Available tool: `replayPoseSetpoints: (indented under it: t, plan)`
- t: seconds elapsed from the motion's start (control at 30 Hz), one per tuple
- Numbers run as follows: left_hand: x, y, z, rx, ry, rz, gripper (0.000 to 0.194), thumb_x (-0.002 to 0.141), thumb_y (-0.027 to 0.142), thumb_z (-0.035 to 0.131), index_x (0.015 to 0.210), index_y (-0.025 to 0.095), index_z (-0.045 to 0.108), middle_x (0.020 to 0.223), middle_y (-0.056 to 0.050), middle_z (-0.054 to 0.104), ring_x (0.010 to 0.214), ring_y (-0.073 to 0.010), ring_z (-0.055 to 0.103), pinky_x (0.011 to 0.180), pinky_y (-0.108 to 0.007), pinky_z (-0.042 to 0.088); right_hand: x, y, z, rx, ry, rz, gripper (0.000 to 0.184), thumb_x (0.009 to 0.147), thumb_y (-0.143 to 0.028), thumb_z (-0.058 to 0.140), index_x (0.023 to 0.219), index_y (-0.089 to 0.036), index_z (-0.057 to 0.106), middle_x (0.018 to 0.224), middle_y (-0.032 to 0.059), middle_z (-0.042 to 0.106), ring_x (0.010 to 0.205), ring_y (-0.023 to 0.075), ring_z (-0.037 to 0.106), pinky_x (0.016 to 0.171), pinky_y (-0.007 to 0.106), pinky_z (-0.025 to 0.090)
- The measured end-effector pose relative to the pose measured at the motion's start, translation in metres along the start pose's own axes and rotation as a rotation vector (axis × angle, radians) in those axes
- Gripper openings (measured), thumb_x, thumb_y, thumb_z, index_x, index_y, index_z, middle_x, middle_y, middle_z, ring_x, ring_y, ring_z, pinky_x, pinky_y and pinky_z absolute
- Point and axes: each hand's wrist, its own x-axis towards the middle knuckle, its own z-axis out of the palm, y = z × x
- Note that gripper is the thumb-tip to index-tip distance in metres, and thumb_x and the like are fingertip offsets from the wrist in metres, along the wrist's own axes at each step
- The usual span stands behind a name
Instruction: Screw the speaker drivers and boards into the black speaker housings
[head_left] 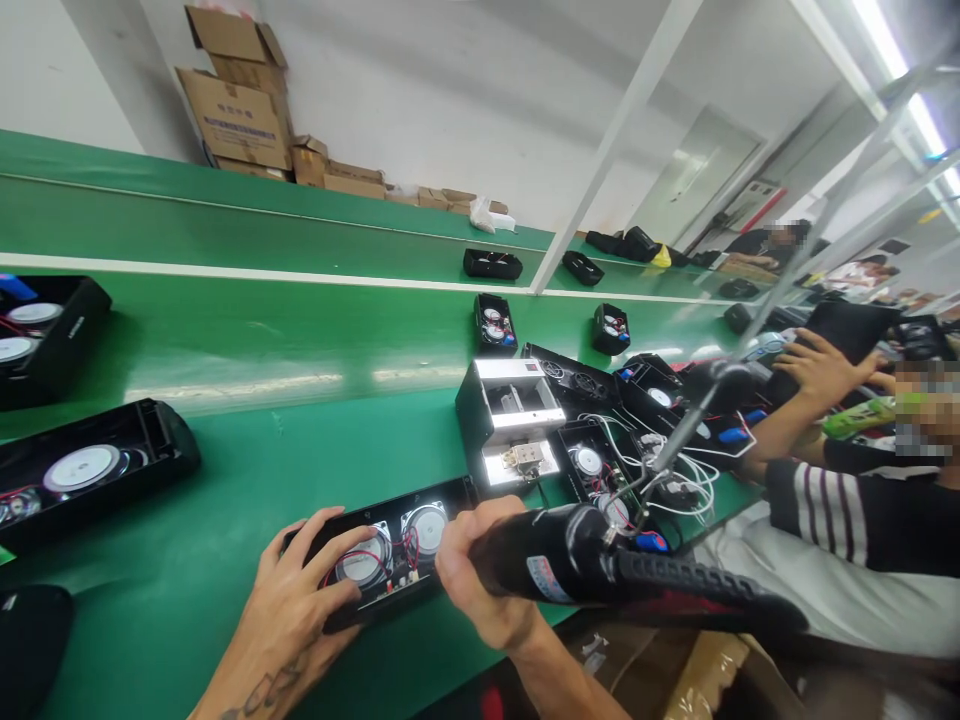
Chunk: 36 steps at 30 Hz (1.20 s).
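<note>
My left hand grips the left end of an open black speaker housing, its fingers over the near edge and the thumb on the front side. Inside are two round speaker drivers and red wires. My right hand is wrapped round a black electric screwdriver with a ribbed cord sleeve running right. The tool's tip is hidden behind my fingers, close to the housing's right part. A white-and-black screw feeder stands just beyond the housing.
Other open speaker housings lie on the green bench at the left. White cables and more housings crowd the right. A co-worker's arm holds a black part there. Below is a cardboard box; cartons sit behind.
</note>
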Motion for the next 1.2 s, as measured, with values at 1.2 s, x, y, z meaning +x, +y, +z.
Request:
replayPoseSetpoints:
  t: [1.2]
  plan:
    - [0.020,0.030,0.003,-0.118,0.108,-0.273,0.019,0.073,0.023,0.087,0.087,0.033,0.080,0.139,-0.001,0.072,0.136,-0.0393,0.052,0.106,-0.064,0.040,0.011,-0.006,0.042,0.236,-0.081,0.036,0.028,0.103,-0.031,0.064,0.126,-0.030,0.048,0.064,-0.0098,0.047,0.045,0.0122,0.045,0.047,0.029,0.044]
